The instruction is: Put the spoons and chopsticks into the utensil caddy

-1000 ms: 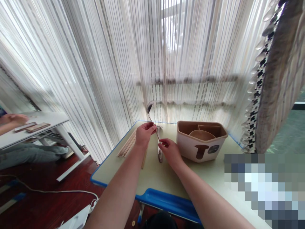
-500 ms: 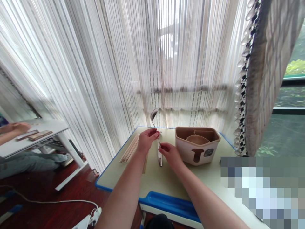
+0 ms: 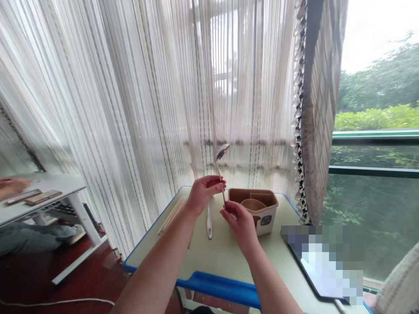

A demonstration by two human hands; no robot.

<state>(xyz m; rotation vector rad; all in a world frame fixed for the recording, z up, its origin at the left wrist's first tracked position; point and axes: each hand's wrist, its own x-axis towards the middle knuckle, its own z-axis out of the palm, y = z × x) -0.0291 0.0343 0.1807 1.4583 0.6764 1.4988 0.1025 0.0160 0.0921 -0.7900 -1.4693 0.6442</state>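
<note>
A metal spoon (image 3: 222, 152) is held upright with its shiny bowl at the top. My left hand (image 3: 207, 192) pinches its thin handle just below the bowl. Lower down, the fingers of my right hand (image 3: 240, 220) are closed on the same handle. Below my left hand a second metal utensil (image 3: 210, 224) lies on the table, its upper end hidden by that hand. A cream and brown utensil holder (image 3: 266, 222) with compartments stands behind my right hand, partly covered by it. Several wooden chopsticks (image 3: 170, 216) lie left of my left forearm.
The pale table (image 3: 209, 257) has a blue rim. At its right lies a dark-edged device with a blurred screen (image 3: 321, 270). Curtains (image 3: 157, 109) hang behind. At far left, a person's hand (image 3: 15, 186) is over another table (image 3: 73, 181).
The spoon and both hands have risen and shifted right, away from the utensil lying on the table. The spoon's bowl has turned to face another way. The view has swung right.
</note>
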